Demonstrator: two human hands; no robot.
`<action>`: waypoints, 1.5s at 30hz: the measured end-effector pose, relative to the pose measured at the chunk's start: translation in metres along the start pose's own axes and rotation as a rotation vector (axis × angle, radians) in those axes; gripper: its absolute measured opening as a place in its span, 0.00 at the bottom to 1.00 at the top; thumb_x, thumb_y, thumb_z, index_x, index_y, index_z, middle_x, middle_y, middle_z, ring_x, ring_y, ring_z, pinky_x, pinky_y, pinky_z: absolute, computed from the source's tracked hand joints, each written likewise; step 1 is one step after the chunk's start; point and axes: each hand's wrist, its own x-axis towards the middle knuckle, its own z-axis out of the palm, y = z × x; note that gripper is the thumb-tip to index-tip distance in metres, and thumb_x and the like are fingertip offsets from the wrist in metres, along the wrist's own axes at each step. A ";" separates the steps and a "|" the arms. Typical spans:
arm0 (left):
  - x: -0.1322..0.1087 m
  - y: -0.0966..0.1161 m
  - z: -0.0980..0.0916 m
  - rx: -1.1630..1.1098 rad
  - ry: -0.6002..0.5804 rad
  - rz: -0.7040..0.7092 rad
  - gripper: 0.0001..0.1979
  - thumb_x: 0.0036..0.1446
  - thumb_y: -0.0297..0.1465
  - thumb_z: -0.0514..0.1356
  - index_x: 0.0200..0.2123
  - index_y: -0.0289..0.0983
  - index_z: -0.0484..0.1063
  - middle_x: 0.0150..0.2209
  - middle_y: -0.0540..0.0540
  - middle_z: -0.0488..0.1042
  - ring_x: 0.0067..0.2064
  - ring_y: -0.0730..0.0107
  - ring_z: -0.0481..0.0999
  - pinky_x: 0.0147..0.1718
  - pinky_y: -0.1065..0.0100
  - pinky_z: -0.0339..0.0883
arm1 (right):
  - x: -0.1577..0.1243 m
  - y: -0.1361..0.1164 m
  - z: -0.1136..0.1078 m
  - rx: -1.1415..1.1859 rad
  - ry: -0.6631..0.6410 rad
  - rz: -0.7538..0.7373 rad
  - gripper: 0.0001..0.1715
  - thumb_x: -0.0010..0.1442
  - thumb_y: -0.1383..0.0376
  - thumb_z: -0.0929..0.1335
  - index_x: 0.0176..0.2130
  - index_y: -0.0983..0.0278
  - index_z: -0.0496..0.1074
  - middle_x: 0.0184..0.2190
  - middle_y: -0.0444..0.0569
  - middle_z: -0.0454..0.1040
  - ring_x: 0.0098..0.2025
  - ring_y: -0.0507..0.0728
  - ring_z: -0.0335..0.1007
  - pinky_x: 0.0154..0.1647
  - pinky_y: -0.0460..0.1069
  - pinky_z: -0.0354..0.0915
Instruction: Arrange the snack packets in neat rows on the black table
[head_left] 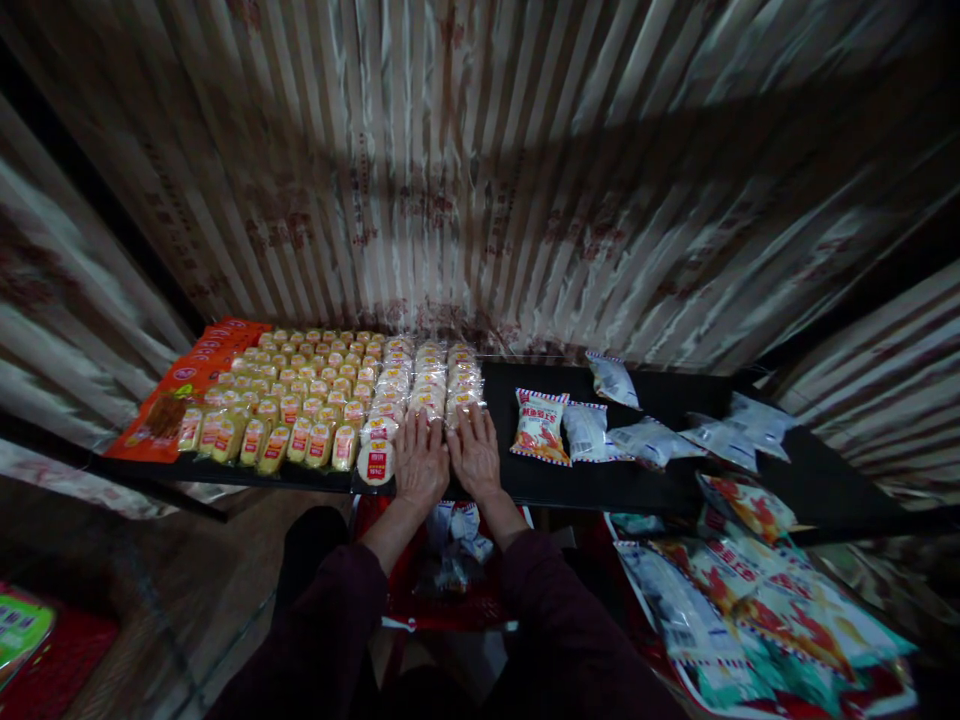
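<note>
Person's two hands, palms down, at the near end of the white round wrapped packets [376, 463]. Left hand [421, 462] on the middle column, right hand [475, 450] on the right column, thumbs close together. Fingers stretched out flat, no closed grip; can't tell if the fingertips pinch any single packet.

White packets stand in three columns on a black shelf [504, 385], running front to back. Yellow wrapped packs [300, 440] fill several rows just left of them. Orange bag [161, 410] lies at the left end, beside the yellow packs.

Right of the hands: one printed snack bag [540, 427], front up, with pale bags [589, 432] spread toward the right end. Red basket [366, 512] sits below the hands, small packs inside. Heaped snack bags [787, 600] fill another basket, lower right. Striped curtain [450, 200] hangs behind.
</note>
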 end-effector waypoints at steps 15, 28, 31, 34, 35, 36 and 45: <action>-0.002 0.002 -0.001 0.016 -0.002 0.004 0.23 0.62 0.34 0.48 0.59 0.34 0.62 0.64 0.37 0.58 0.66 0.51 0.51 0.63 0.48 0.46 | -0.004 -0.003 -0.011 0.042 0.030 0.036 0.30 0.66 0.58 0.55 0.62 0.69 0.58 0.66 0.56 0.51 0.69 0.62 0.35 0.66 0.61 0.48; 0.016 0.007 0.000 0.013 0.036 0.012 0.24 0.62 0.35 0.49 0.59 0.34 0.62 0.64 0.37 0.57 0.66 0.49 0.51 0.63 0.47 0.46 | 0.008 -0.001 -0.017 -0.026 -0.052 0.247 0.31 0.65 0.56 0.54 0.64 0.66 0.55 0.67 0.56 0.49 0.69 0.62 0.39 0.64 0.58 0.48; 0.029 0.005 0.000 -0.003 0.034 -0.013 0.24 0.61 0.35 0.50 0.59 0.34 0.62 0.64 0.36 0.58 0.66 0.48 0.52 0.62 0.46 0.47 | 0.018 -0.001 -0.018 -0.011 -0.114 0.310 0.33 0.65 0.55 0.55 0.64 0.64 0.54 0.67 0.55 0.47 0.69 0.63 0.38 0.64 0.59 0.49; 0.039 0.003 0.001 -0.014 0.030 -0.024 0.23 0.61 0.34 0.50 0.59 0.34 0.64 0.63 0.34 0.58 0.66 0.48 0.53 0.62 0.47 0.48 | 0.028 -0.002 -0.020 0.027 -0.174 0.363 0.35 0.64 0.52 0.56 0.65 0.63 0.52 0.68 0.56 0.45 0.69 0.65 0.38 0.64 0.60 0.48; 0.041 0.003 0.001 -0.015 0.029 -0.027 0.23 0.61 0.34 0.50 0.58 0.34 0.64 0.63 0.34 0.58 0.66 0.48 0.53 0.62 0.47 0.48 | 0.031 -0.002 -0.020 0.043 -0.191 0.372 0.35 0.64 0.52 0.56 0.65 0.62 0.51 0.68 0.56 0.44 0.69 0.66 0.38 0.64 0.60 0.48; 0.042 0.002 0.002 -0.015 0.029 -0.029 0.23 0.61 0.34 0.50 0.58 0.34 0.64 0.63 0.34 0.58 0.65 0.49 0.53 0.61 0.47 0.48 | 0.034 -0.002 -0.020 0.059 -0.204 0.375 0.36 0.64 0.51 0.57 0.66 0.62 0.50 0.68 0.56 0.43 0.69 0.66 0.38 0.64 0.61 0.48; 0.042 0.001 0.007 0.015 0.009 -0.014 0.24 0.62 0.33 0.49 0.60 0.34 0.61 0.64 0.36 0.58 0.66 0.51 0.51 0.62 0.48 0.48 | 0.038 0.008 -0.008 0.219 -0.153 0.267 0.35 0.64 0.51 0.56 0.64 0.64 0.53 0.67 0.56 0.47 0.68 0.62 0.43 0.63 0.58 0.53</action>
